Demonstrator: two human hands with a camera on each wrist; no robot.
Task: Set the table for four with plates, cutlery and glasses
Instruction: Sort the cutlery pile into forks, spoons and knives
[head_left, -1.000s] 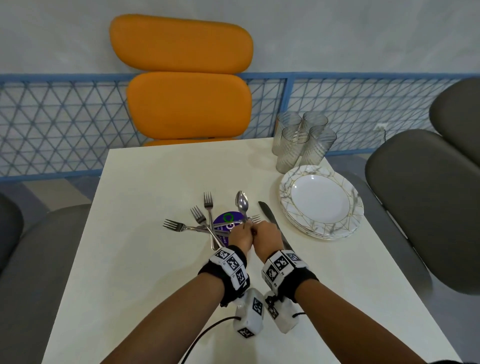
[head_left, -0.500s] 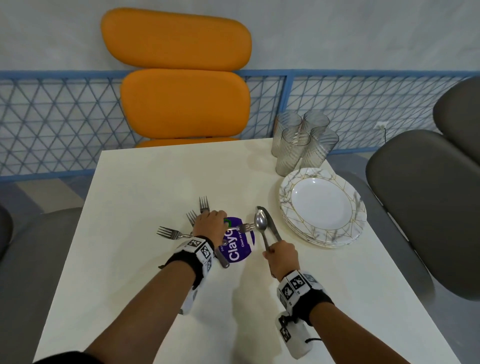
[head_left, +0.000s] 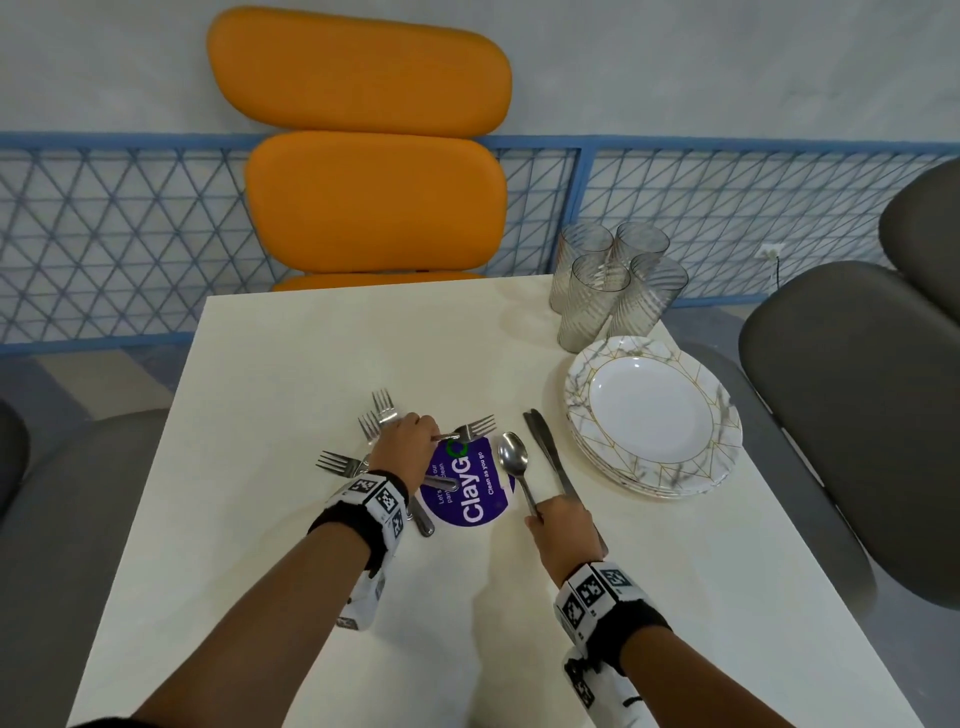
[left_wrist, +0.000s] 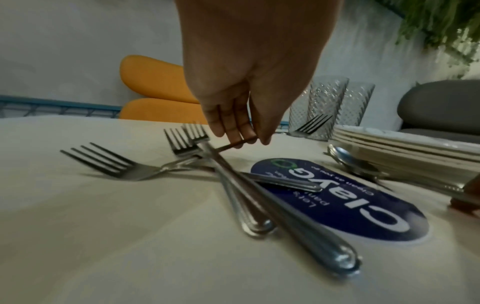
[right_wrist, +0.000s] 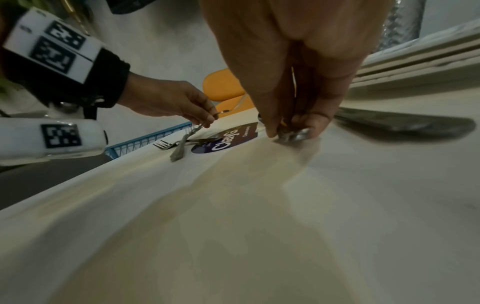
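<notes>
Forks (head_left: 363, 441) lie fanned at the left of the table (head_left: 291, 364), handles crossing toward the round purple sticker (head_left: 467, 483); the left hand (head_left: 402, 447) pinches the handle of one fork (head_left: 470, 430), its tines raised and pointing right, away from the pile; the wrist view shows fingers and thumb closed on that thin handle. Right of the sticker the spoon (head_left: 513, 460) lies bowl far, handle near; the right hand (head_left: 558, 519) is curled on the near end of its handle, and the knives (head_left: 545, 449) run beside it, near ends hidden under that hand, so I cannot tell whether they are gripped too. Farther right sits the plate stack (head_left: 653, 415), with four glasses (head_left: 613, 283) at the far right corner, all unplaced. My judgement: sorting comes first; spoon and knives lie near-to-far, so the right hand could draw them straight toward the near edge, while the left fork lies crosswise and needs turning.
</notes>
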